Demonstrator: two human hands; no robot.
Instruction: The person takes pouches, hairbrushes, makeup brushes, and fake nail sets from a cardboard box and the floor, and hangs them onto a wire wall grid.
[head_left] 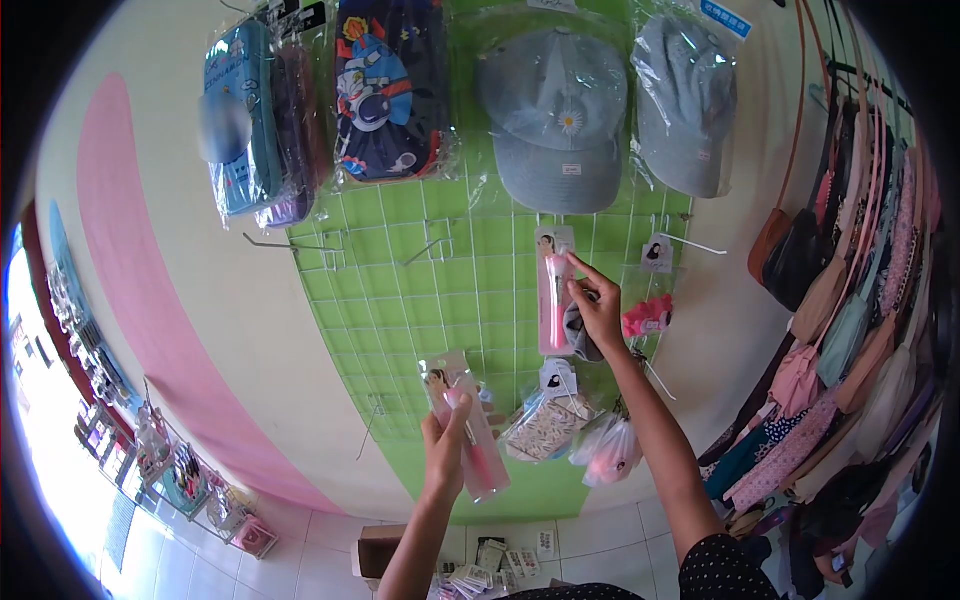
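Note:
My left hand (447,445) is closed on a clear pack (484,462) with a pink item inside, held low in front of the grid. My right hand (598,312) is raised to a similar pink brush pack (555,300) at the wire grid (400,310), its fingers at the pack's right edge. A grey cloth (577,333) shows beside and below those fingers. Whether the right fingers grip the pack or only touch it is hard to see. Just below hang a patterned pouch (548,425) and a bag with pink contents (608,450).
Wrapped caps (560,120) and pencil cases (388,100) hang along the top. Bare hooks (700,245) stick out from the grid. Bags and scarves (860,300) hang at the right. An open box (378,552) and small packs (480,575) lie on the floor.

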